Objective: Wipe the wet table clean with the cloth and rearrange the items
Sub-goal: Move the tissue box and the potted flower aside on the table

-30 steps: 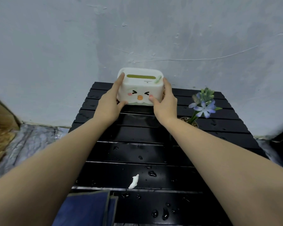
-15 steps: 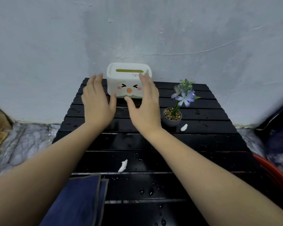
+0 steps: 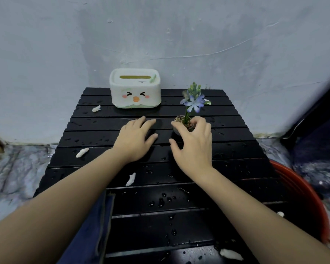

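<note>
The black slatted table (image 3: 236,149) is wet, with water drops (image 3: 160,201) near its front. A white tissue box (image 3: 135,92) with a cartoon face stands at the back by the wall. To its right is a small flower pot (image 3: 180,120) with a purple flower (image 3: 193,102). My right hand (image 3: 195,147) reaches over the pot, fingers curled at its rim, thumb apart from it. My left hand (image 3: 134,141) hovers flat and open over the middle slats. A dark blue cloth (image 3: 88,235) lies at the front left edge, partly under my left forearm.
White paper scraps lie on the table: one by the box (image 3: 96,109), one at the left (image 3: 82,152), one in the middle (image 3: 131,179), others at the front right (image 3: 231,254). A red basin (image 3: 312,197) stands on the floor at the right.
Both hands let go of the tissue box, which now stands at the back. They drew back toward me, and my right hand moved right onto the flower pot.
</note>
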A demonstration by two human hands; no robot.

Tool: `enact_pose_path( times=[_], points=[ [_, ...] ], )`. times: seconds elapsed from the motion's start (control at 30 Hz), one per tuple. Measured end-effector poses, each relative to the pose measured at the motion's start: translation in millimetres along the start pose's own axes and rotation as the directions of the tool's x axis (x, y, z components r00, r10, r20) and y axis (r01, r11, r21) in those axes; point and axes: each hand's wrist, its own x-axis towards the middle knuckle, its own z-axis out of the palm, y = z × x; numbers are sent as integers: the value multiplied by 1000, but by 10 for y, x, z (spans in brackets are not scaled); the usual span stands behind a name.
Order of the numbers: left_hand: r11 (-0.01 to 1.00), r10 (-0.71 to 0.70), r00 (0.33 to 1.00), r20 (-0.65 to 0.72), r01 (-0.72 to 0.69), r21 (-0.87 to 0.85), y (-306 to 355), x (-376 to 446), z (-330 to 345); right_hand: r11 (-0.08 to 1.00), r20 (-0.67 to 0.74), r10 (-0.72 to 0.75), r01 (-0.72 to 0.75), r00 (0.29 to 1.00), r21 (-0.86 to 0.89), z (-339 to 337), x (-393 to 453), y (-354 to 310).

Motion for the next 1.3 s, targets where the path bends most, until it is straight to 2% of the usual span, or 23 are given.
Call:
enact_pose_path(
  times=[0.1,0.2,0.5,0.87,1.07,1.3],
  points=[
    [999,-23,999,26,22,23,13,2,43,1000,117,26,-25,993,-11,106,106,75],
    [999,-37,998,42,37,7,29,10,18,995,192,-10,-9,981,96,207,224,143],
    [997,-56,998,-1,56,58,66,158,1,983,162,-79,50,984,175,290,622,210],
    [993,-89,996,17,87,79,9,293,127,986,216,21,-56,976,159,777,1660,290],
    [992,-71,997,-9,71,103,-13,290,159,989,235,-31,-4,972,148,1006,1725,308],
    [990,-74,997,16,72,119,5,285,121,999,256,25,-35,966,34,833,1655,262]
  ],
)
